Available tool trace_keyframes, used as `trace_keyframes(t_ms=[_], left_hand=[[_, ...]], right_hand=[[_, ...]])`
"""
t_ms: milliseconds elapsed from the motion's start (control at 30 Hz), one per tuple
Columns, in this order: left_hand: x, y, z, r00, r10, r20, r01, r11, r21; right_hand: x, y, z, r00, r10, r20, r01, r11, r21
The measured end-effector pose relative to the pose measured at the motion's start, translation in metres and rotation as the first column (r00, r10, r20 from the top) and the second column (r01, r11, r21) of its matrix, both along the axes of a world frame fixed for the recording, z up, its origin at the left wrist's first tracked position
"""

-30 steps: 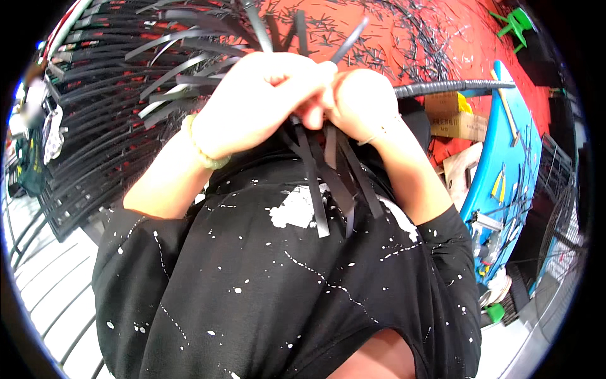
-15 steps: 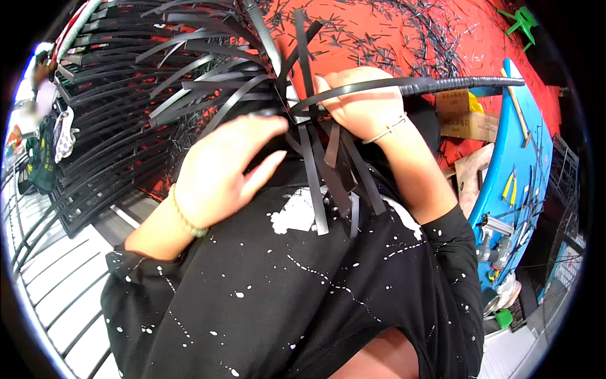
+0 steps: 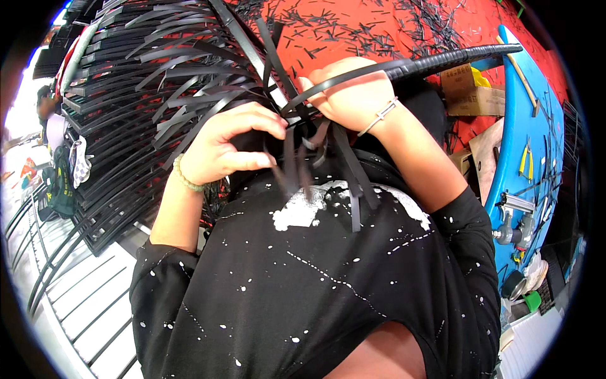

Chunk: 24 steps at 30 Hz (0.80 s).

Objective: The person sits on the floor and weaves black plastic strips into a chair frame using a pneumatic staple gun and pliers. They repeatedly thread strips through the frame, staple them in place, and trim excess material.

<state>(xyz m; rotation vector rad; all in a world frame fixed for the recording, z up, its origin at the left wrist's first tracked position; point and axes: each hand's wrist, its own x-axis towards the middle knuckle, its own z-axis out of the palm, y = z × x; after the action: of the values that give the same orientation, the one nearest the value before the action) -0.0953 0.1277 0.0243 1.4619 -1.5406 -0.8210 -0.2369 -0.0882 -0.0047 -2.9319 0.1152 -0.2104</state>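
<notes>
Flat black strips cross in a bundle in front of me, and several loose strip ends (image 3: 351,161) hang down over my black shirt. My left hand (image 3: 224,145) is just left of the crossing, its thumb and fingers apart; blurred strip ends hang beside its fingertips. My right hand (image 3: 353,95) is closed at the crossing, gripping the black strips; its fingertips are partly hidden. A long curved black strip (image 3: 379,68) passes over this hand, its right part thicker and wrapped. A grey-black bar (image 3: 238,35) runs up and away from the crossing.
Many black slats with strip ends (image 3: 120,145) fill the left side. Short black offcuts litter the red floor covering (image 3: 353,38). On the right, a blue table (image 3: 536,126) carries yellow-handled pliers (image 3: 526,161) and a metal tool (image 3: 514,234). Cardboard boxes (image 3: 476,101) stand beside it.
My left hand has turned, with its thumb and fingers now beside the hanging strips, which blur and swing. My right hand keeps its grip. The whole view has shifted slightly.
</notes>
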Motion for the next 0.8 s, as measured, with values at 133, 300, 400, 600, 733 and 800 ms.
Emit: trace_keyframes(t_ms=[133, 300, 400, 600, 733, 800], left_hand=[[-0.001, -0.001, 0.005, 0.993, -0.078, -0.093, 0.075, 0.997, -0.036], [-0.007, -0.007, -0.002, 0.996, -0.087, 0.009, 0.087, 0.995, -0.055], [-0.009, -0.008, -0.001, 0.999, -0.053, 0.01, 0.053, 0.994, -0.094], [-0.028, -0.012, -0.011, 0.987, 0.124, -0.098, -0.137, 0.981, -0.138], [-0.027, -0.007, -0.012, 0.979, 0.135, -0.156, -0.148, 0.986, -0.081], [-0.025, -0.01, -0.013, 0.976, 0.111, -0.189, -0.135, 0.984, -0.117]], right_hand=[[0.001, 0.0, -0.002, 0.993, 0.039, 0.11, -0.038, 0.999, -0.011], [-0.001, -0.001, -0.007, 0.977, 0.012, 0.211, -0.028, 0.997, 0.071], [0.001, -0.002, -0.008, 0.948, 0.081, 0.308, -0.079, 0.997, -0.022], [0.002, -0.004, -0.006, 0.981, 0.055, 0.185, -0.07, 0.994, 0.079], [-0.002, -0.004, -0.004, 0.975, 0.034, 0.218, -0.068, 0.986, 0.151], [-0.001, -0.004, -0.004, 0.978, 0.036, 0.205, -0.072, 0.983, 0.167]])
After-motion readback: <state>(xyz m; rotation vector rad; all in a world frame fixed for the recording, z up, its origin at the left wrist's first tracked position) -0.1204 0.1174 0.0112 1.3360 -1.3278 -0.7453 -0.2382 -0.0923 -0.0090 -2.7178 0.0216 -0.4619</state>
